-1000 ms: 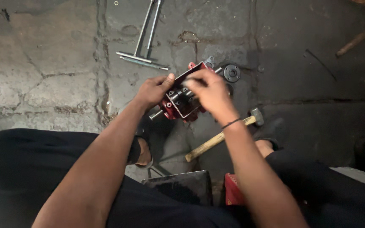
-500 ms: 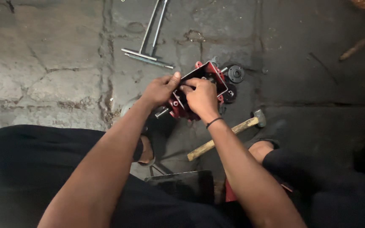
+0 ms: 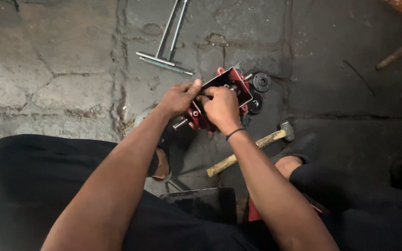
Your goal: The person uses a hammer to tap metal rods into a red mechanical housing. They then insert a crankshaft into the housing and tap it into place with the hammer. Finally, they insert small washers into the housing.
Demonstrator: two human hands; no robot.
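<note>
Fingers of the left hand (image 3: 178, 97) are curled on the rim of a red housing (image 3: 224, 88), held above the floor (image 3: 61, 69); the right hand (image 3: 220, 108) is closed over its open side. Cast metal, boxy, stiff, probably heavy and oily: the rim is best gripped. A hammer (image 3: 250, 148) and black discs (image 3: 261, 82) lie beside it.
</note>
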